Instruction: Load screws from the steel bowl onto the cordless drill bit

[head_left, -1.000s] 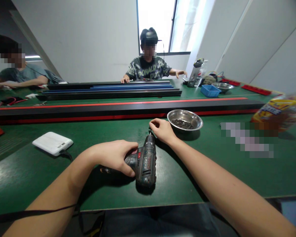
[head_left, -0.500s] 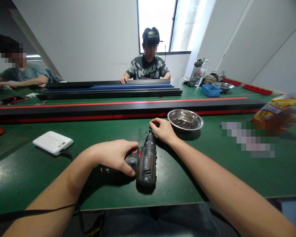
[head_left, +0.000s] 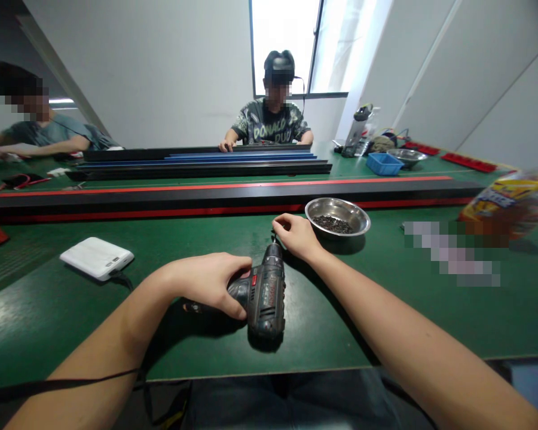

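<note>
A: How was the drill (head_left: 269, 298) being held?

B: Its handle was gripped in the left hand (head_left: 206, 280), with the thumb laid over the near side. The tool was pointed away from the body, low over the green table (head_left: 385, 263); whether it was rested there could not be told.

A: And the right hand (head_left: 296, 234)?

B: It was closed in a pinch at the tip of the bit (head_left: 275, 240). A small dark piece (head_left: 273, 233) appeared to be held there, though too little was shown for it to be named.

A: Which step was judged to be in hand?

B: The lining up of that piece with the bit, it was thought. Loose dark pieces (head_left: 334, 225) were contained in the metal bowl (head_left: 349, 210), just beside the right hand.

A: What was called for next?

B: A steady drill was judged to be needed, with piece and bit aligned before the pinch was eased. Spinning was to be avoided while fingertips were so near.
</note>
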Available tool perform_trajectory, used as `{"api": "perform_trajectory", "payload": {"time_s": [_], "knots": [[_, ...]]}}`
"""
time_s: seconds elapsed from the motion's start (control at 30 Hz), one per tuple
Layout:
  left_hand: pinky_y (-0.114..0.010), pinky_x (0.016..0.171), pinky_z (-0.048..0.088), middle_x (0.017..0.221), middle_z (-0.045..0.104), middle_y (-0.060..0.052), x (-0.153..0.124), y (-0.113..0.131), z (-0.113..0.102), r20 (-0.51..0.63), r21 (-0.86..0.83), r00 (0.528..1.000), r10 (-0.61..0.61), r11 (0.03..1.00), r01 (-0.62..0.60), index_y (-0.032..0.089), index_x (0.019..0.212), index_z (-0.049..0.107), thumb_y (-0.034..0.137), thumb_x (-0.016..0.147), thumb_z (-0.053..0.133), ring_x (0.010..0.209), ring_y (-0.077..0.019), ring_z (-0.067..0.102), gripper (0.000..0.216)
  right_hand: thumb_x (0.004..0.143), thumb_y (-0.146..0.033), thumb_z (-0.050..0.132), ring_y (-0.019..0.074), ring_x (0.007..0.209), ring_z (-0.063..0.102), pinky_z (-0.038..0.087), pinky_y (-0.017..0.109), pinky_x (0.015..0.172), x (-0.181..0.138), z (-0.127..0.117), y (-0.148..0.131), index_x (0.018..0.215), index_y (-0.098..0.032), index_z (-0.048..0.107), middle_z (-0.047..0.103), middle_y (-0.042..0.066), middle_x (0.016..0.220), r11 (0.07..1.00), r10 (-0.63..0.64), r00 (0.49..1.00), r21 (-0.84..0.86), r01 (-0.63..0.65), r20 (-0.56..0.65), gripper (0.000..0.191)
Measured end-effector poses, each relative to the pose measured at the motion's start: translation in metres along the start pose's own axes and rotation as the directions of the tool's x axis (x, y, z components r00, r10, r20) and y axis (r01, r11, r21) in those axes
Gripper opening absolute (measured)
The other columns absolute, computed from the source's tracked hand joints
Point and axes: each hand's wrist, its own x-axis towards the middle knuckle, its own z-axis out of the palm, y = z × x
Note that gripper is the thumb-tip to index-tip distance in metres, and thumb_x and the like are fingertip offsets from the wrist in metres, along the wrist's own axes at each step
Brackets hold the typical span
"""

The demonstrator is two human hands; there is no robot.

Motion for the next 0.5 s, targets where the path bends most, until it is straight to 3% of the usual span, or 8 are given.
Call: {"api": "perform_trajectory", "payload": {"time_s": [0.5], "knots": [[-0.027,0.072,0.047,0.102,0.071,0.0,-0.0003,-0.001,-0.0004,0.0,0.0,1.0,0.003,1.0,-0.003,0.026,0.114,0.064,0.058,0.066,0.083,0.087,-0.0215,0.065,0.061,0.096,-0.025,0.064,0.0204,0.087,0.075,0.053,0.029,0.082,-0.0004,0.0012,0.0015,0.094,-0.019,0.079,0.081,0.006,0.096,1.0,0.005,1.0,-0.002,-0.005,-0.005,0.017]]}}
